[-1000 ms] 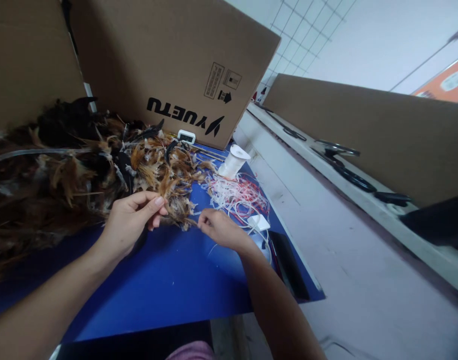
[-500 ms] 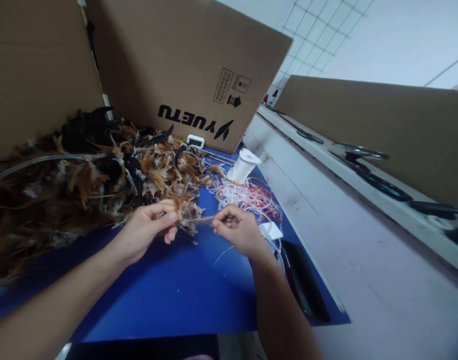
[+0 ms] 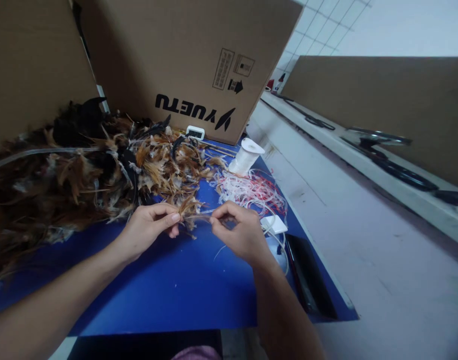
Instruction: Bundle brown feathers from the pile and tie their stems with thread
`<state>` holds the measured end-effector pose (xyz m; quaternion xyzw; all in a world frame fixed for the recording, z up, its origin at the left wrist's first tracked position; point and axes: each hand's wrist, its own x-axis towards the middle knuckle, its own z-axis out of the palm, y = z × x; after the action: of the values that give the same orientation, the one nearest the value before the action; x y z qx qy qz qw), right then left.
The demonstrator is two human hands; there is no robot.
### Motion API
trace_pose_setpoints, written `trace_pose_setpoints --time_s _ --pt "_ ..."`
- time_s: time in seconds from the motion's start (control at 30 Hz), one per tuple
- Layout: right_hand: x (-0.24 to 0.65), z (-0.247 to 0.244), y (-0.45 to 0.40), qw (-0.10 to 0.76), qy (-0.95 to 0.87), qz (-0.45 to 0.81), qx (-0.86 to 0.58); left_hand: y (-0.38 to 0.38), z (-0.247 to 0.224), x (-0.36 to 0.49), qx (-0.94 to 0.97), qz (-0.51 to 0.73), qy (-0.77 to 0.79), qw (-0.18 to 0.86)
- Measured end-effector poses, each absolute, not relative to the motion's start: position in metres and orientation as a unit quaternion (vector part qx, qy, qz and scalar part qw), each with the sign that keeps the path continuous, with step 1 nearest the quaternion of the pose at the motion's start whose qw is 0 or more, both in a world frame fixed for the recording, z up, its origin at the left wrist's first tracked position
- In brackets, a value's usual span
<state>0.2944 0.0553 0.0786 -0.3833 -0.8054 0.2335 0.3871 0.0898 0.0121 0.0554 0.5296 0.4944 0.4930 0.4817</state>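
Note:
My left hand [image 3: 149, 227] is closed in a pinch on a small tuft of brown feathers [image 3: 189, 205] above the blue table. Thumb and forefinger of my right hand [image 3: 238, 232] are pressed together on a thin pale strand [image 3: 199, 216] that runs across to the tuft. What exactly the strand is made of is too fine to tell. Behind and left of my hands spreads a big heap of brown and black feathers [image 3: 78, 172]. A tangle of white and red strings [image 3: 247, 192] lies just beyond my right hand.
A white spool [image 3: 247, 157] stands behind the strings, near a small white-framed display [image 3: 195, 132]. Large cardboard boxes [image 3: 191, 55] close off the back. On the right are a white square block [image 3: 274, 224], a black flat object [image 3: 311, 277] and the blue table's edge [image 3: 343, 300].
The camera view has shifted slightly. Both hands keep their pinches in nearly the same place, and a second pale line now shows between them.

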Motion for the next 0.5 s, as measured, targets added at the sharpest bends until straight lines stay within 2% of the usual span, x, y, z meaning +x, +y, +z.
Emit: trace_pose_setpoints --time_s 0.17,0.27,0.37,0.5 --pt "0.292 0.076 0.056 0.426 -0.755 0.316 -0.386 0.014 0.051 0.091 0.471 0.5 0.488 0.539" --pt "0.287 0.075 0.057 0.458 -0.677 0.427 -0.388 0.014 0.051 0.092 0.412 0.514 0.476 0.583" --pt "0.279 0.07 0.057 0.427 -0.62 0.547 -0.366 0.013 0.051 0.093 0.382 0.531 0.463 0.599" --pt "0.264 0.055 0.051 0.409 -0.592 0.597 -0.354 0.012 0.049 0.095 0.399 0.548 0.447 0.583"
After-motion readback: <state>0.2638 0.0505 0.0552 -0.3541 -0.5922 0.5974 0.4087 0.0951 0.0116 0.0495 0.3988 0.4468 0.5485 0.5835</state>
